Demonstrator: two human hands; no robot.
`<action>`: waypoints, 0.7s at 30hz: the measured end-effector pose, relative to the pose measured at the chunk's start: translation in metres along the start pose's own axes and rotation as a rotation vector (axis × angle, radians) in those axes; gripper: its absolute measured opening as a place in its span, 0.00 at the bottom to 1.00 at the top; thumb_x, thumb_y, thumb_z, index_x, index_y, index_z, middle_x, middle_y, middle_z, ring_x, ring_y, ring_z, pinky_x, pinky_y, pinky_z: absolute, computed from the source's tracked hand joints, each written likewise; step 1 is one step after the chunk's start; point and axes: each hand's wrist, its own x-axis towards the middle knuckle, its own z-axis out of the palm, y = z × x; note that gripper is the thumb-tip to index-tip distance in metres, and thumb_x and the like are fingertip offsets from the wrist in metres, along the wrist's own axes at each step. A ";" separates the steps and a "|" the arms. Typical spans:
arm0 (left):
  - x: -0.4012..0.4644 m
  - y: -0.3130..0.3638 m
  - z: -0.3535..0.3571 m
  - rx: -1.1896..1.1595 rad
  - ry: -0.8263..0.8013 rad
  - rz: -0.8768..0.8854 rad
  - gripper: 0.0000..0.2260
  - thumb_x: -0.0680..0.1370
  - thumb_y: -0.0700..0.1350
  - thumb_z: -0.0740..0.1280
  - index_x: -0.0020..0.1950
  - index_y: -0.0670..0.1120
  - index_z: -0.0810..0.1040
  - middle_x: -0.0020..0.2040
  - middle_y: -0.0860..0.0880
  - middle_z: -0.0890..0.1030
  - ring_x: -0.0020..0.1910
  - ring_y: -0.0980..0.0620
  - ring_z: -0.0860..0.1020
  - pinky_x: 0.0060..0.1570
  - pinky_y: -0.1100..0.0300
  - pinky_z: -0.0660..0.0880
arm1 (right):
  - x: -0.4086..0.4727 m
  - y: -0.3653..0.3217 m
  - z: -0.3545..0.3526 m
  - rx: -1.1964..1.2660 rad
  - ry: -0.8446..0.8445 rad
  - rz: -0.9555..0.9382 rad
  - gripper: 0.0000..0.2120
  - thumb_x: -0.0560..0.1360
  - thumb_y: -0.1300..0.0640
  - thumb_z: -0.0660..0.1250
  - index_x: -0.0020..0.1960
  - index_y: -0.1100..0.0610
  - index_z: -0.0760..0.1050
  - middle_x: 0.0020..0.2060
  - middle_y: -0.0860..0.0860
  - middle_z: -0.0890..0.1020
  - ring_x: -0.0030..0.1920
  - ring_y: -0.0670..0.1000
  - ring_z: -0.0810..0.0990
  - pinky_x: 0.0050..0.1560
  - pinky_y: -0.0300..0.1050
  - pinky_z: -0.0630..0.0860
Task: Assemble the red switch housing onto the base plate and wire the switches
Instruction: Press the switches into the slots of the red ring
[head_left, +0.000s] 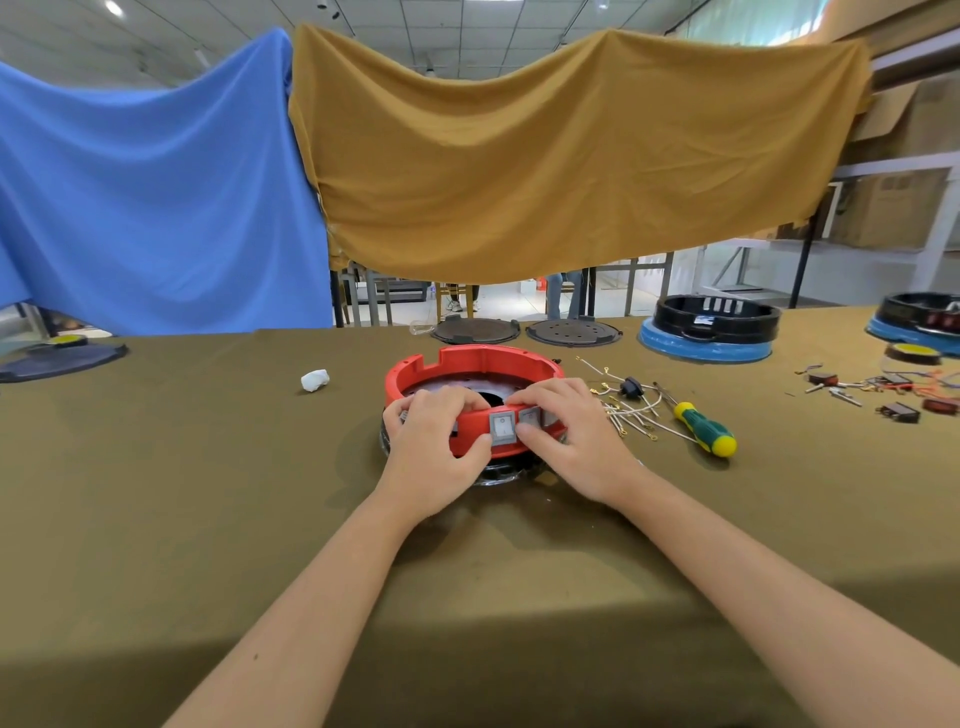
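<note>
Both hands are on the red switch housing (475, 370), which sits at the middle of the table (208, 467) on a dark base plate (493, 477) showing under its near edge. I see my left hand (434, 449) grasping the near rim, fingers curled over the top and the thumb pressed on the outer wall just left of a grey rocker switch (503, 427). My right hand (569, 441) has the same grip on the rim beside it, fingers hooked over, its thumb lying below a second switch (530, 415). Loose white wires (631, 415) and a green-and-yellow screwdriver (704, 428) lie near the housing on the right, apart from it.
</note>
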 end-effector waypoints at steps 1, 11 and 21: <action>0.000 0.000 0.000 0.010 -0.003 0.005 0.10 0.72 0.53 0.64 0.53 0.60 0.74 0.49 0.67 0.74 0.51 0.63 0.70 0.59 0.63 0.52 | -0.001 0.000 0.000 -0.006 -0.012 -0.004 0.13 0.78 0.54 0.67 0.63 0.49 0.77 0.59 0.43 0.78 0.63 0.44 0.66 0.66 0.57 0.66; 0.001 -0.001 0.004 0.041 -0.006 0.008 0.15 0.70 0.51 0.65 0.57 0.58 0.74 0.49 0.71 0.70 0.49 0.65 0.69 0.59 0.63 0.52 | -0.001 -0.002 0.001 -0.076 -0.011 -0.024 0.15 0.77 0.53 0.70 0.63 0.50 0.76 0.59 0.46 0.77 0.63 0.46 0.66 0.65 0.58 0.68; 0.003 -0.001 0.005 -0.027 0.033 -0.038 0.06 0.77 0.55 0.62 0.50 0.57 0.76 0.45 0.64 0.75 0.52 0.66 0.69 0.59 0.64 0.52 | 0.003 -0.001 0.005 -0.036 0.045 0.015 0.10 0.80 0.49 0.64 0.58 0.49 0.80 0.53 0.43 0.79 0.60 0.45 0.68 0.63 0.59 0.68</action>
